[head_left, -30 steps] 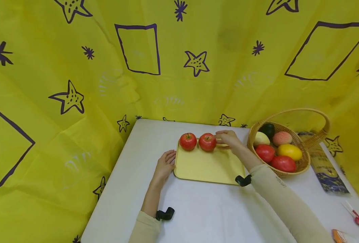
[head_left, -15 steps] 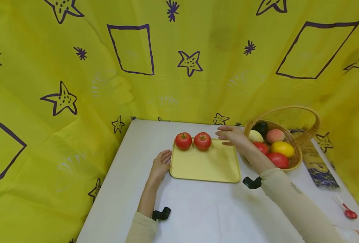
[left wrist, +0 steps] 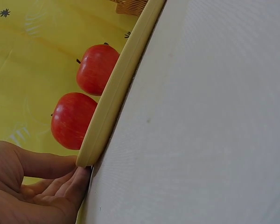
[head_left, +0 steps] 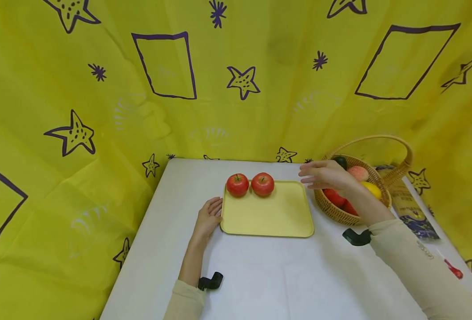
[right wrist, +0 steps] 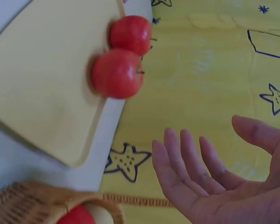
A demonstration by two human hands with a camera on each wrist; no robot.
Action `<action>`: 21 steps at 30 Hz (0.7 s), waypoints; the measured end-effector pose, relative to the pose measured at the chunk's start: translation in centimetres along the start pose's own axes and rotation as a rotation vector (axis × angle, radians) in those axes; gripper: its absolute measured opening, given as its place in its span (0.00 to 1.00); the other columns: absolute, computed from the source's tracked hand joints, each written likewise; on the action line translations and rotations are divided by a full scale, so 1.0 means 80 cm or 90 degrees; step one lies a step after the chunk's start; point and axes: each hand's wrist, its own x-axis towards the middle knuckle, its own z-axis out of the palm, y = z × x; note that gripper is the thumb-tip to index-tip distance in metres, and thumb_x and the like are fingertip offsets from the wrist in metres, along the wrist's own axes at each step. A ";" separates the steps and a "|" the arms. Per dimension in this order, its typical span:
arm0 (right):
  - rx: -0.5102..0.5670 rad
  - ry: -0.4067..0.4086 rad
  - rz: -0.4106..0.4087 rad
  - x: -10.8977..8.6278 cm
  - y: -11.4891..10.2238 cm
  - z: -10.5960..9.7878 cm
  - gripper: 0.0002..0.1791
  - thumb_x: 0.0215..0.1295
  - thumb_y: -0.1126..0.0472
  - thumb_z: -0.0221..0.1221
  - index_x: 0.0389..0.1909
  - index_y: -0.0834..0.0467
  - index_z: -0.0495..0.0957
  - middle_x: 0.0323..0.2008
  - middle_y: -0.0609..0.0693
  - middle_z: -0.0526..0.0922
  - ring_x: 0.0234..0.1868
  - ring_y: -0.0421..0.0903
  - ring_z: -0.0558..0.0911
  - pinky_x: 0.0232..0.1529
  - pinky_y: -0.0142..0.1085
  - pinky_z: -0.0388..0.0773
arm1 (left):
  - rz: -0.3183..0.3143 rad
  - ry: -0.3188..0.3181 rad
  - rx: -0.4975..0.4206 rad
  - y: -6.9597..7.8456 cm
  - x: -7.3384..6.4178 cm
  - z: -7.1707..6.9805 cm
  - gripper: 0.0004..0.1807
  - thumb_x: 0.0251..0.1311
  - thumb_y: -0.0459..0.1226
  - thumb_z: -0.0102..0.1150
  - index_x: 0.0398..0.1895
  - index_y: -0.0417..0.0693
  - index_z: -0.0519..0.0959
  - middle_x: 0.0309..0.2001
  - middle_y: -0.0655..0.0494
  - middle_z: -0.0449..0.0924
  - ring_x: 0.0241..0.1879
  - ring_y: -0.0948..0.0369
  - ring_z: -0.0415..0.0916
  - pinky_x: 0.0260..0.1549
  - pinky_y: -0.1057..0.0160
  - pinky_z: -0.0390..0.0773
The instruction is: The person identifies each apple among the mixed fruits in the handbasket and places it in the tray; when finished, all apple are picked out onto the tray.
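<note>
Two red apples, one [head_left: 237, 185] at the back left corner and the other [head_left: 262, 184] just right of it, sit on a pale yellow rectangular tray [head_left: 267, 218]. My left hand [head_left: 208, 220] rests at the tray's left edge, its thumb [left wrist: 56, 166] and fingertips against the rim in the left wrist view. My right hand [head_left: 325, 175] is raised over the near left part of a wicker basket [head_left: 337, 215], with nothing in it. In the right wrist view its fingers [right wrist: 191, 163] are spread and loosely bent, away from the apples.
Inside the basket are red fruits [head_left: 333, 198], a yellow one [head_left: 371, 190], a pinkish one [head_left: 357, 173] and a dark green one [head_left: 341, 162]. A patterned packet [head_left: 415, 213] and a red spoon-like item [head_left: 453, 269] lie on the right of the white table [head_left: 259, 275]. A yellow curtain [head_left: 220, 115] hangs behind.
My right hand has let go of the right-hand apple and moved right, off the tray to the basket. My left hand stays at the tray's edge. The head view has turned slightly right.
</note>
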 end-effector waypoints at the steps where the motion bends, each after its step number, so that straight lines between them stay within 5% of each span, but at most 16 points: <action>1: 0.001 0.001 0.001 -0.003 0.001 -0.005 0.30 0.79 0.54 0.56 0.72 0.69 0.68 0.66 0.66 0.77 0.61 0.56 0.84 0.60 0.47 0.84 | 0.000 0.000 0.002 0.000 0.001 0.000 0.43 0.52 0.09 0.44 0.76 0.30 0.60 0.75 0.32 0.63 0.77 0.42 0.60 0.75 0.51 0.65; 6: 0.002 -0.007 0.012 -0.016 0.010 -0.028 0.31 0.78 0.55 0.57 0.71 0.72 0.67 0.58 0.58 0.84 0.52 0.47 0.88 0.58 0.46 0.86 | -0.005 0.005 0.010 -0.001 0.002 -0.001 0.43 0.53 0.09 0.45 0.76 0.31 0.60 0.75 0.32 0.64 0.76 0.42 0.61 0.74 0.52 0.66; 13: -0.057 -0.009 0.054 -0.027 0.028 -0.061 0.34 0.78 0.51 0.57 0.73 0.71 0.65 0.60 0.56 0.83 0.58 0.55 0.86 0.61 0.52 0.83 | -0.007 0.005 0.003 -0.002 0.001 -0.001 0.42 0.53 0.09 0.45 0.76 0.30 0.60 0.75 0.31 0.63 0.76 0.42 0.61 0.75 0.51 0.66; 21: -0.165 0.018 0.103 -0.034 0.040 -0.104 0.37 0.77 0.48 0.58 0.74 0.70 0.64 0.57 0.55 0.84 0.54 0.49 0.87 0.59 0.52 0.84 | -0.009 0.006 0.014 -0.001 0.000 0.000 0.42 0.53 0.09 0.46 0.76 0.31 0.61 0.75 0.33 0.64 0.76 0.43 0.61 0.75 0.51 0.66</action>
